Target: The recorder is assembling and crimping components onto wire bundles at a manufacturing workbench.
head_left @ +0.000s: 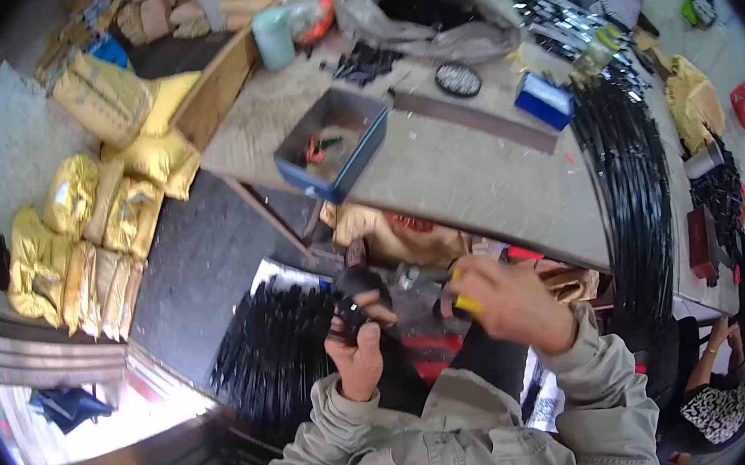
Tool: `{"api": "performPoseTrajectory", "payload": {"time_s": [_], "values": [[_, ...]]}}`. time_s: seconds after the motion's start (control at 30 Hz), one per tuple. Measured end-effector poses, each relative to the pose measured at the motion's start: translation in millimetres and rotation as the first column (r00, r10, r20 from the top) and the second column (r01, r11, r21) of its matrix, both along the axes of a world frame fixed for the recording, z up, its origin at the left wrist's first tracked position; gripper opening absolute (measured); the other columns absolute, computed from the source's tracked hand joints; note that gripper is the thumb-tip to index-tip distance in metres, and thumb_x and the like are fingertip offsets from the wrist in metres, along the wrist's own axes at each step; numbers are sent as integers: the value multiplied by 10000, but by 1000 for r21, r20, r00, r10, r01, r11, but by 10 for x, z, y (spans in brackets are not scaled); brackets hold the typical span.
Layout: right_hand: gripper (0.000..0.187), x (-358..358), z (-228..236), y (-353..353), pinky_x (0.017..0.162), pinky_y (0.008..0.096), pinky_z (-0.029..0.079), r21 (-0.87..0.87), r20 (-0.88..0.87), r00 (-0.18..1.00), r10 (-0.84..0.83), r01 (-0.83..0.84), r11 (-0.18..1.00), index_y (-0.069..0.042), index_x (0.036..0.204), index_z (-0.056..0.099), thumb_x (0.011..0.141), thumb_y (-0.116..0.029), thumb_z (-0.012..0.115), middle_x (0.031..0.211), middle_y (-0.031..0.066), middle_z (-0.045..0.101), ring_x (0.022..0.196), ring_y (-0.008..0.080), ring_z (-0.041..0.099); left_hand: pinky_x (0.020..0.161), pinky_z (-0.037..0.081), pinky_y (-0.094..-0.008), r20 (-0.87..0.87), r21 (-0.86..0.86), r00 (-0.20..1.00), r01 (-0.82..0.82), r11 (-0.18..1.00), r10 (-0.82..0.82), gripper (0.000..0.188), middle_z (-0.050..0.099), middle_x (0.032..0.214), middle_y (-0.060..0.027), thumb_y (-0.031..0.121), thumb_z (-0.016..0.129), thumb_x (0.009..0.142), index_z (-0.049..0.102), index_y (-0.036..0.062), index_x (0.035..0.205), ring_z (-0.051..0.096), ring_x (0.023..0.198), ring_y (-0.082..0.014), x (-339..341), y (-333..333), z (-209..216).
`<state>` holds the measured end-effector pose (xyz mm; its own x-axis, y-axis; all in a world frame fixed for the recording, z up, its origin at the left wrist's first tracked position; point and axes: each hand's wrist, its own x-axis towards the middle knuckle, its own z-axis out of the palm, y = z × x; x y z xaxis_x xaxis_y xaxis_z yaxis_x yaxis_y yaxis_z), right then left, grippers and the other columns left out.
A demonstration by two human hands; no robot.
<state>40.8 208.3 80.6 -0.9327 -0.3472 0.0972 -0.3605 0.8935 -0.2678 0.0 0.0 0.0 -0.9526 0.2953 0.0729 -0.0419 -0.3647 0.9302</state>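
Handling a black piece (350, 311) and a yellow item (466, 304) below the edge of a cluttered worktable (474, 169).

Gripping the black piece between thumb and fingers of the left hand (358, 359), just beside a heap of black strips (268, 359) — and clasping the yellow item, too blurred to name, in the curled fingers of the right hand (527, 303). Facing a blue-grey bin (350, 167) with a red-handled tool (315, 153) inside — and, farther back, a round dark dish (458, 81).
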Motion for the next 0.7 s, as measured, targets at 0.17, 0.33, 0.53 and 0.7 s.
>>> {"api": "performPoseTrajectory", "payload": {"time_s": [0.17,0.33,0.53,0.7], "values": [[221,-465,-156,723,692,391,474,156,-129,890,-437,454,877,-85,936,536,760,-198,607,1073,90,541,877,252,568,661,469,-322,-313,8,948,-62,998,61,209,542,696,-93,203,533,829,448,17,869,546,618,-185,11,69,160],[210,-228,-242,568,664,361,481,88,-588,806,-57,134,987,-77,841,570,669,-186,623,969,94,586,829,256,576,621,473,-309,-193,231,952,-193,954,239,132,423,597,-20,157,501,880,406,67,864,439,510,-128,-97,-164,724],[231,556,-769,-623,876,327,452,-751,70,993,90,-7,660,-45,985,593,763,-110,579,1112,124,559,968,225,583,617,459,-265,117,792,988,-156,591,104,323,390,604,18,405,468,905,452,84,863,398,516,-98,-493,-561,688],[248,334,-339,-445,853,277,448,-880,92,902,-421,-124,-458,35,951,570,732,99,473,1021,143,557,915,189,588,629,471,-243,421,392,897,-48,919,-133,349,604,807,-28,387,502,897,507,43,956,523,625,-110,-402,-144,-247]]}}
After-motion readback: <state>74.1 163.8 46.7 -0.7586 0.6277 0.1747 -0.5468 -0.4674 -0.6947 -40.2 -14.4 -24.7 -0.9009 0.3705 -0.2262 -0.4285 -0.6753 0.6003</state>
